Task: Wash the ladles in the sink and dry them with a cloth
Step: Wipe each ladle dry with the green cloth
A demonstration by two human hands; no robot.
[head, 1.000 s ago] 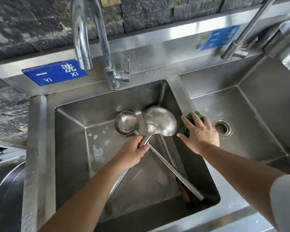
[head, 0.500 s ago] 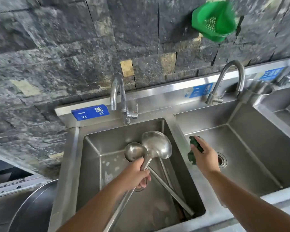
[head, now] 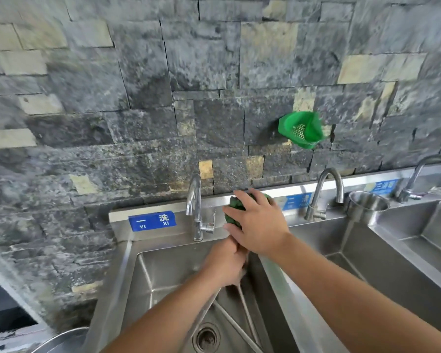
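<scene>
My left hand (head: 224, 263) grips a steel ladle by its handle (head: 201, 317) and holds it up over the left sink basin (head: 163, 271). The ladle's bowl is hidden behind my right hand (head: 259, 225), which holds a green scouring pad (head: 233, 210) against it, just right of the faucet (head: 195, 212). Two more ladle handles (head: 239, 324) lie slanted in the basin near the drain (head: 206, 337); their bowls are out of sight behind my arms.
A second basin (head: 367, 263) lies to the right with its own faucet (head: 323, 192) and a steel cup (head: 367, 206) beside it. A green strainer (head: 301, 129) hangs on the stone wall. A round metal vessel (head: 61, 340) sits at the lower left.
The view has tilted up toward the wall. My left hand lifted the ladle higher. My right hand carried the green pad from the divider over to the ladle's bowl.
</scene>
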